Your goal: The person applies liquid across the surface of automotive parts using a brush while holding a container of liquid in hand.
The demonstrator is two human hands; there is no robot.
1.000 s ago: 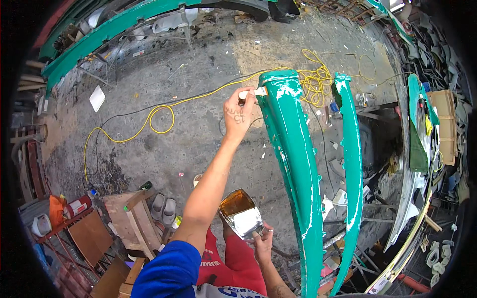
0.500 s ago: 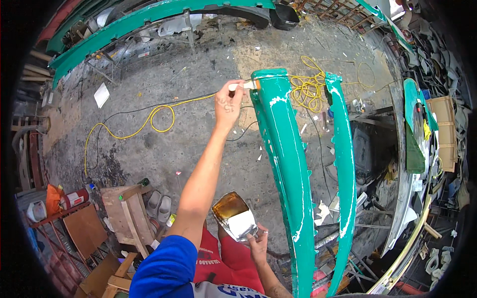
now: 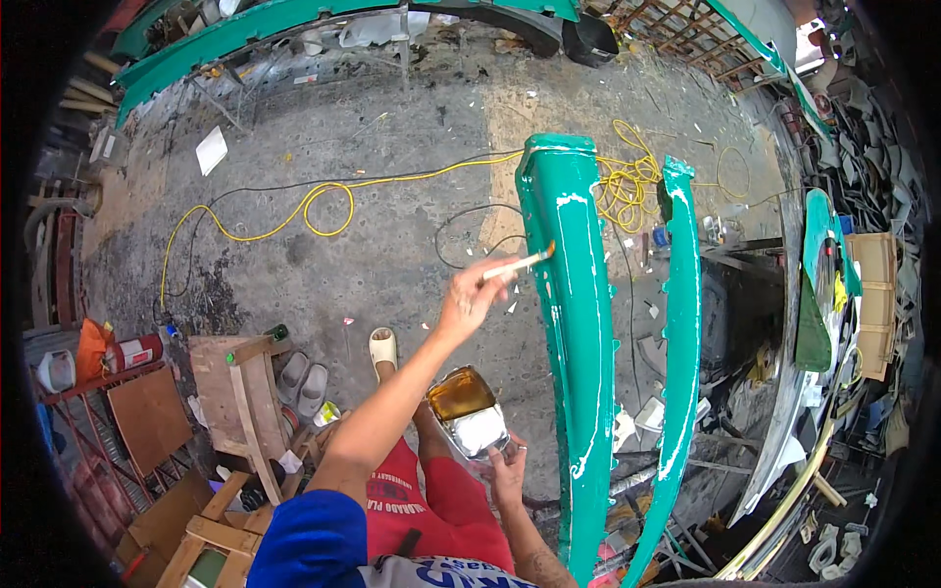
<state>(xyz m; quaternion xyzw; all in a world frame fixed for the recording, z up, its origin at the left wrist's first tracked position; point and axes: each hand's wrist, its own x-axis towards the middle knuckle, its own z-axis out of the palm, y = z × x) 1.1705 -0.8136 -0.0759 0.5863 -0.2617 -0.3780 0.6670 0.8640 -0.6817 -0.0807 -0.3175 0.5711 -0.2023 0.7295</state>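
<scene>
My left hand point(image 3: 469, 302) is closed round the pale handle of a paintbrush point(image 3: 514, 266). The brush's amber-wet bristles are at the left edge of a long green moulded panel point(image 3: 576, 323) with white streaks; whether they touch it, I cannot tell. Lower down, my right hand point(image 3: 507, 468) grips the near corner of a shallow squarish tray point(image 3: 472, 433). Amber liquid covers its far part, and its near part is whitish and shiny. A second, narrower green panel point(image 3: 678, 323) stands to the right of the first, with a gap between them.
A yellow cable point(image 3: 330, 208) loops over the grey floor, with a tangle behind the panels. At the left stand a wooden stool point(image 3: 240, 392) and grey slippers point(image 3: 312, 388). Another green panel point(image 3: 265, 47) lies across the far side. Piled parts point(image 3: 863, 176) crowd the right.
My left hand has drawn the brush back from the far end of the wide panel, nearer to me along its left edge. The tray stays in my right hand. My foot has come into view.
</scene>
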